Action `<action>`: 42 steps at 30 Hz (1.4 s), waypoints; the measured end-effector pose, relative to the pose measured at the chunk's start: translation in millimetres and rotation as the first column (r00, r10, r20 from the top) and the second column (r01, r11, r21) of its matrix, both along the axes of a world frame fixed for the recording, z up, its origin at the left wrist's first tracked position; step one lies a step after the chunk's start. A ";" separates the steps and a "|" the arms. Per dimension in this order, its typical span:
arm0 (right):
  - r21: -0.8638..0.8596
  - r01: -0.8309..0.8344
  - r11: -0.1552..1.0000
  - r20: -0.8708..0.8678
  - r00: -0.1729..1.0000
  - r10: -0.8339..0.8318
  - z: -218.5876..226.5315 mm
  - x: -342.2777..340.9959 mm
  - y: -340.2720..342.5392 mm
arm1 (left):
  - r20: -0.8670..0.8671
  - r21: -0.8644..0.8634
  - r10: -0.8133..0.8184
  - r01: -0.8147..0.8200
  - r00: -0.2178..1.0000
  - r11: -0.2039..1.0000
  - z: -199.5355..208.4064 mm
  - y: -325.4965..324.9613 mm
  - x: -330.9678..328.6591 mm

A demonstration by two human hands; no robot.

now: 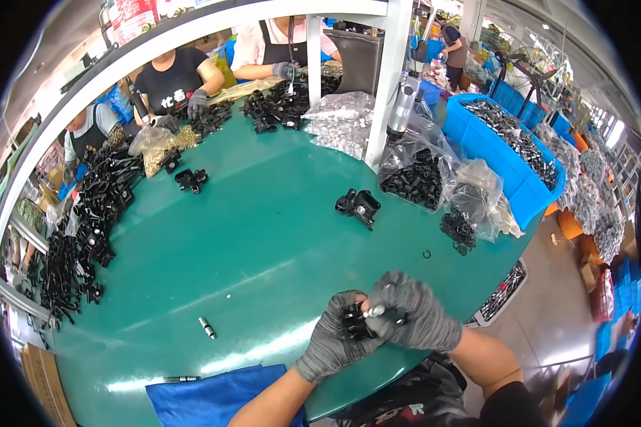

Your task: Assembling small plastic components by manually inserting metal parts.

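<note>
Both of my hands wear grey knit gloves and meet above the near edge of the green table. My left hand is closed around a black part, partly hidden by the fingers. My right hand pinches a small silver metal piece close against that part; whether the two are joined I cannot tell. Farther off on the tabletop lies a black bracket-like assembly. To the left rests a short silver-and-black cylinder.
A blue cloth and a thin dark rod lie at the near left. Black parts are heaped along the left edge. Rightward are a bag of black rings, loose rings and a blue bin. Co-workers sit across, behind a white post.
</note>
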State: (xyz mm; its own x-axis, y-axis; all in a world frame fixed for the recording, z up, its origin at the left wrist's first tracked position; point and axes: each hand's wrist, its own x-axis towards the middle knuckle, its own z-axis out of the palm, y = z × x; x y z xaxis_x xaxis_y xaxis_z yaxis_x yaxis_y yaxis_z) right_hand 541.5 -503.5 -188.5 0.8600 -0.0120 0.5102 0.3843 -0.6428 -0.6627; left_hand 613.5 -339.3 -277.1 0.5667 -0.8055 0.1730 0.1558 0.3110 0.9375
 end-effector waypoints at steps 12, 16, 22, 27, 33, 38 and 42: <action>0.141 0.161 0.977 0.188 0.964 -0.186 -52.4 -66.8 -63.5 | 0.004 0.132 0.204 -0.203 0.979 0.970 6.2 2.3 -0.2; 0.881 -0.014 0.472 0.193 0.923 -0.333 -24.2 -20.8 -113.0 | 0.005 0.150 0.132 -0.131 0.991 0.980 -1.8 -3.5 2.4; 0.905 -0.066 0.419 0.228 0.909 -0.350 -51.3 13.8 -148.0 | -0.220 0.078 0.175 -0.161 0.960 0.984 10.5 -9.8 0.5; 0.912 -0.071 0.403 0.225 0.910 -0.349 -61.1 18.4 -150.0 | -0.170 0.088 0.205 -0.193 0.964 0.977 6.8 -8.3 3.4; 0.910 -0.028 0.414 0.197 0.908 -0.369 -56.1 23.8 -145.0 | -0.221 -0.073 0.115 -0.135 0.968 0.988 -1.4 -9.1 -5.5; 0.834 0.272 0.479 0.036 0.841 -0.540 -47.6 38.3 -126.1 | -0.104 -0.125 0.066 -0.078 0.992 0.989 0.3 -8.7 -9.0; 0.761 0.463 0.455 0.063 0.645 -0.762 -48.8 51.5 -107.8 | 0.256 0.058 0.016 -0.032 0.967 0.998 -1.6 -2.7 2.2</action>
